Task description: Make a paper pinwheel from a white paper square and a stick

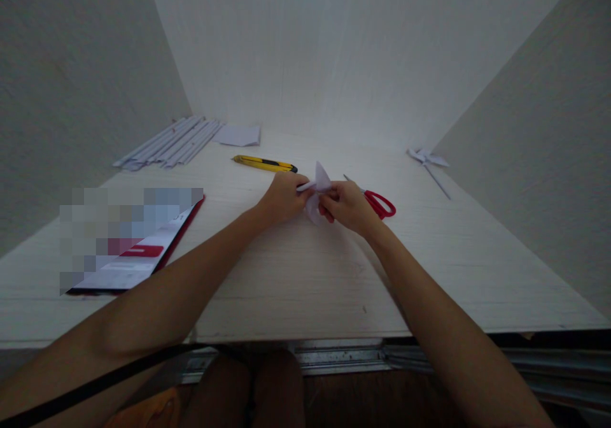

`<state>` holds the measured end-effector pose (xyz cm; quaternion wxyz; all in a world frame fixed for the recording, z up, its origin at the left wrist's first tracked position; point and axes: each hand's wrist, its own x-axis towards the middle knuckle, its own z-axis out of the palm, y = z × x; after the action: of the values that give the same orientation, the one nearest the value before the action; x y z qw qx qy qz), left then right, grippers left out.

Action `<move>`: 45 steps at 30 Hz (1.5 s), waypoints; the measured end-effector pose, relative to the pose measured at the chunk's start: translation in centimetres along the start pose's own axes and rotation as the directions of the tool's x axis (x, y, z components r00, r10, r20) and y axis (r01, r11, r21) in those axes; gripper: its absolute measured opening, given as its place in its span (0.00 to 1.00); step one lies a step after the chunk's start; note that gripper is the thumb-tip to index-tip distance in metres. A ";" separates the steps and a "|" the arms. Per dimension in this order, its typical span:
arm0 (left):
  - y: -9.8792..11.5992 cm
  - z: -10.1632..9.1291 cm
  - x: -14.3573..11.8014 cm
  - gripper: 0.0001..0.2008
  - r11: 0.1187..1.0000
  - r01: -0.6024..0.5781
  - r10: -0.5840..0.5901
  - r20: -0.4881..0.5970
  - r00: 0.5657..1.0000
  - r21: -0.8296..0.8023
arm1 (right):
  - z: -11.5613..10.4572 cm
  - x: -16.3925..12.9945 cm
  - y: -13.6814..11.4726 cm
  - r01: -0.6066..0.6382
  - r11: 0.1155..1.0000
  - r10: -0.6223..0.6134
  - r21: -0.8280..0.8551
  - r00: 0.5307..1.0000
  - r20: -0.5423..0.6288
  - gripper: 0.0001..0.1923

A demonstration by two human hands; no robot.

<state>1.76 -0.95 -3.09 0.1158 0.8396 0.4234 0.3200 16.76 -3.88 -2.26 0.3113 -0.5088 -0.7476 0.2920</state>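
Over the middle of the table, a white paper pinwheel (321,176) is between my two hands, its folded blades pointing up and down. My left hand (285,197) is closed around its rolled white paper stick (304,187), whose rear part my fingers hide. The fingers of my right hand (349,204) pinch the blades near the centre from the right side. Just behind my right hand lie scissors with red handles (380,204), partly covered by it. Beyond my left hand rests a yellow utility knife (265,163).
Several rolled paper sticks (174,142) lie at the back left, beside some flat white paper (238,135). A finished-looking paper pinwheel (428,158) lies at the back right. A tablet with a red edge (184,230), partly blurred, lies by my left forearm. Pale walls enclose the table.
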 end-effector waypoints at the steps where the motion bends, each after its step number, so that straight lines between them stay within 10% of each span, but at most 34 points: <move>1: 0.0 0.0 0.0 0.10 1.000 -0.009 0.009 0.003 1.000 0.002 | -0.1 0.0 0.0 0.000 1.000 0.000 0.004 1.000 0.007 0.09; 29: -0.4 0.2 0.1 0.11 0.996 -0.067 0.068 -0.014 0.998 0.065 | -0.1 0.2 0.1 -0.105 0.974 0.092 0.203 0.993 0.074 0.11; 45: 0.9 1.0 -0.7 0.11 0.951 -0.053 0.039 0.050 0.998 0.303 | 1.0 0.4 0.5 -0.090 0.969 0.064 -0.228 0.991 -0.121 0.09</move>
<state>2.62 -1.97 -3.73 -0.0131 0.8638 0.4454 0.2351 16.11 -3.50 -3.21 0.2795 -0.5862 -0.7376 0.1849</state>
